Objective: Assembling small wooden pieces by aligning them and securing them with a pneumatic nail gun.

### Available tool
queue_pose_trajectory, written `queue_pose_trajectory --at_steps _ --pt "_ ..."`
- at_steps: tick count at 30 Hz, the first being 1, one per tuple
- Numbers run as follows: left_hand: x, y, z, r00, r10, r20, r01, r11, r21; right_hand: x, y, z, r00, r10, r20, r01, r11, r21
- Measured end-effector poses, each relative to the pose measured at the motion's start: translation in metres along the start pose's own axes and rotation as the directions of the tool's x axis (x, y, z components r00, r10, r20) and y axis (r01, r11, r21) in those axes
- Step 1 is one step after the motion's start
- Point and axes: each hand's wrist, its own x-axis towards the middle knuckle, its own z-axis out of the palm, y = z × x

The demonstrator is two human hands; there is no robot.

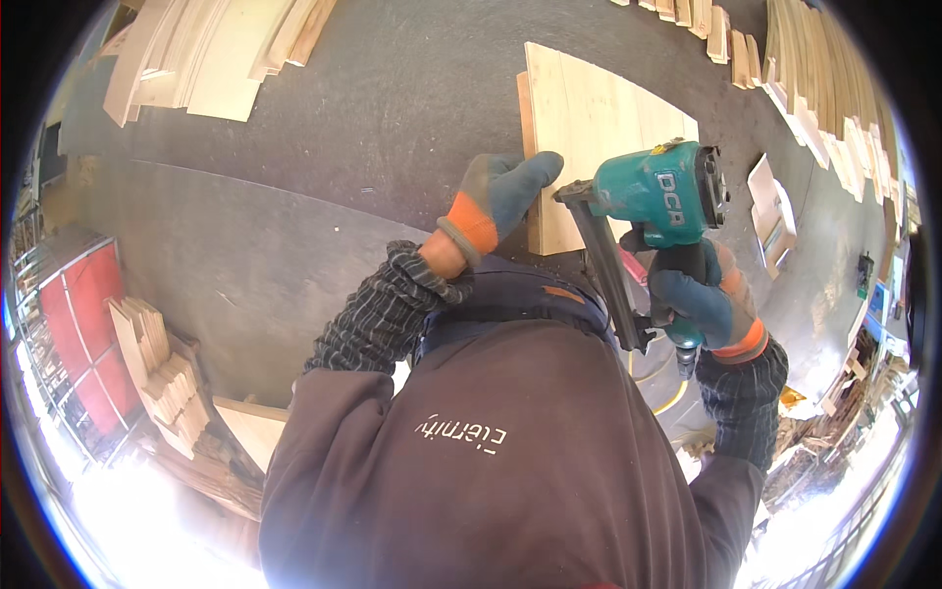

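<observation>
A pale wooden panel (599, 113) lies in front of me, with a narrow board (530, 147) running along its left edge. My left hand (498, 196), in a grey-blue and orange glove, is closed at that edge, its thumb over the wood and its other fingers partly hidden. In my right hand (702, 294), gloved alike, is a teal and black air nail gun (648, 196), fingers wrapped round its handle. The gun's nose meets or hovers just above the panel close to its left edge; contact cannot be made out. Its long black magazine (608, 265) slants back toward me.
Wooden boards (216, 59) lie at the far left, and a long row of slats (819, 79) lines the far right. A small wooden piece (770, 211) rests right of the gun. More slats (162, 373) stand at near left beside a red panel (88, 324). A yellow hose (672, 398) trails below the gun.
</observation>
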Motion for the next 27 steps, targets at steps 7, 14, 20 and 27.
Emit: queue_pose_trajectory --at_steps 7,14,20,27 --pt "0.001 0.006 0.000 0.999 -0.003 0.033 0.001 0.999 0.032 0.001 -0.004 0.001 1.000 -0.006 0.016 0.006 1.000 -0.018" --pt "-0.001 0.005 0.001 0.999 0.009 0.045 -0.009 1.000 0.003 -0.002 -0.002 0.001 0.999 0.035 0.002 -0.035 0.999 0.018" --pt "-0.001 -0.017 0.004 0.999 0.004 0.043 -0.002 0.999 -0.039 -0.002 -0.003 -0.009 0.999 -0.029 -0.021 0.029 0.999 0.035" --pt "-0.016 -0.007 0.002 0.994 -0.031 0.100 0.025 0.998 0.053 0.025 -0.034 0.004 0.989 -0.108 -0.104 0.104 0.994 -0.040"
